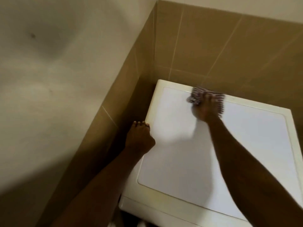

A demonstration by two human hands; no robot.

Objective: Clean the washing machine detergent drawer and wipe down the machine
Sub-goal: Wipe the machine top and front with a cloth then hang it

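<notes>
The white washing machine fills the lower right, seen from above, with its flat top facing me. My right hand grips a striped grey cloth and presses it on the far edge of the top, near the back wall; the hand is motion-blurred. My left hand rests on the machine's left edge, its fingers curled over the rim. The detergent drawer is out of sight.
Brown tiled walls close in behind and to the left of the machine, forming a corner with only a narrow dark gap on the left side. Above the tiles the wall is plain pale plaster.
</notes>
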